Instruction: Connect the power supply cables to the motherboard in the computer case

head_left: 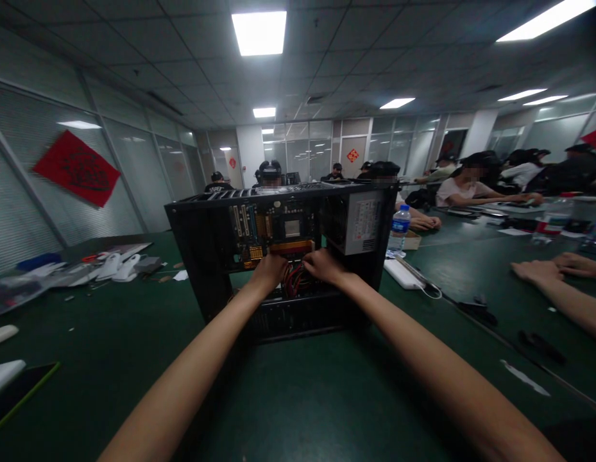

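An open black computer case stands upright on the green table, its side off, showing the motherboard and a grey power supply. Both my arms reach into it. My left hand is curled at the lower edge of the motherboard. My right hand is curled over a bundle of red and black cables just below the board. The fingertips of both hands are hidden inside the case, so what they grip does not show.
A water bottle and a white power strip sit right of the case. Another person's hands rest on the table at far right. White parts and tools lie at left. Several people sit at the back.
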The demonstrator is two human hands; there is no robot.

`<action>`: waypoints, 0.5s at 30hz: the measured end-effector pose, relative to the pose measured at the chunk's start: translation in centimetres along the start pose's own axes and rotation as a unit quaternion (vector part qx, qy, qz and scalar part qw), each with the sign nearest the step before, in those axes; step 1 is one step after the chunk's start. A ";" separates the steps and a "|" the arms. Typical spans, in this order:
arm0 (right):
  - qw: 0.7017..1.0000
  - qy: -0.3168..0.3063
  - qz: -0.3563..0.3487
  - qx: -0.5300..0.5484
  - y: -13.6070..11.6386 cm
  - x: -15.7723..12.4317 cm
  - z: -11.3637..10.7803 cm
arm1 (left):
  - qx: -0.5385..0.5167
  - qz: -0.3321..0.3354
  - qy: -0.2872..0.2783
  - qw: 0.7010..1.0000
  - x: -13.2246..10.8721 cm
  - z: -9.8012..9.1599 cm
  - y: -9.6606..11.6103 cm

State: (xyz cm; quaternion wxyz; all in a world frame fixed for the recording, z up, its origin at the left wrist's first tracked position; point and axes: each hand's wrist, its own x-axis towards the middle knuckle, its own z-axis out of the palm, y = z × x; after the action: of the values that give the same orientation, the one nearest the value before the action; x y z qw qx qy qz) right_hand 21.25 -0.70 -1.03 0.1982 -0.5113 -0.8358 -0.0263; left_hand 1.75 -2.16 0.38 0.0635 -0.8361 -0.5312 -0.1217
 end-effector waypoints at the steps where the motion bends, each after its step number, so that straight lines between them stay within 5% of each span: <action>1: 1.000 -0.002 0.001 -0.002 0.0 0.0 0.1 | 0.001 0.002 0.001 1.000 0.0 0.0 0.0; 15: 0.998 -0.012 0.016 -0.064 -0.6 0.4 -0.2 | -0.013 -0.009 0.005 1.000 0.2 -0.2 0.1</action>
State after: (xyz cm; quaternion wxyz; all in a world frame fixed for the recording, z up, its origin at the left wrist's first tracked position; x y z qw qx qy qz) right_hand 20.62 -0.64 -0.63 0.1555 -0.5366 -0.8264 -0.0700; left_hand 1.87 -2.09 0.61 0.0542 -0.8314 -0.5368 -0.1331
